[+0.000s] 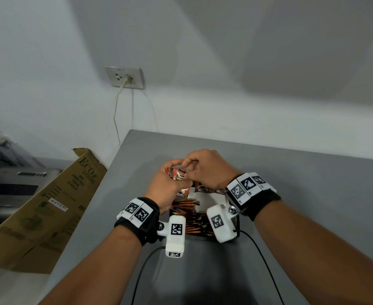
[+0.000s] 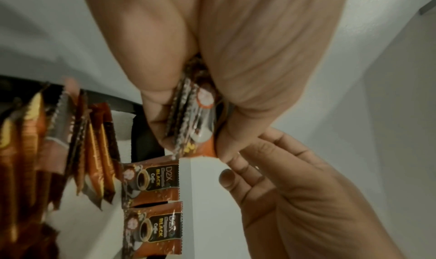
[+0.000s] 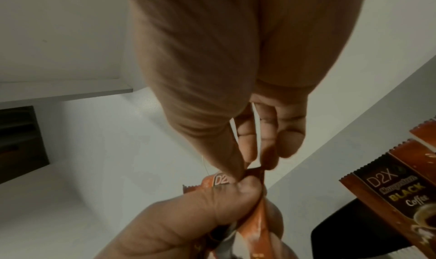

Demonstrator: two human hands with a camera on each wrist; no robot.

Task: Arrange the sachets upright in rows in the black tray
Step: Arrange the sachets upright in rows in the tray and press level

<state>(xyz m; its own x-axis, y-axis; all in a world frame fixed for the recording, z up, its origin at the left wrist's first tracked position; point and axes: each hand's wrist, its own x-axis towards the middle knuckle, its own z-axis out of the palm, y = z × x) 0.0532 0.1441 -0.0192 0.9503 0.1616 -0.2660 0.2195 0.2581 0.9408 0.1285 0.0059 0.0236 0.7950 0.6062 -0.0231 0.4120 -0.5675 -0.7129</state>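
Sorting sachets, tray partly filled

Gripping a small bunch of coffee sachets [image 1: 179, 175], left hand [image 1: 165, 190] holds it above the far end of the black tray [image 1: 237, 223] on the grey desk [image 1: 302, 216]. Right hand [image 1: 205, 168] pinches the top edge of one sachet in that bunch between thumb and forefinger. Near part of tray already packed with standing sachets [image 1: 194, 223] in rows; two D2X black coffee sachets [image 2: 151, 181] stand at the far side. Remaining: seat the held bunch upright. Roughly past halfway, judging by the fill.
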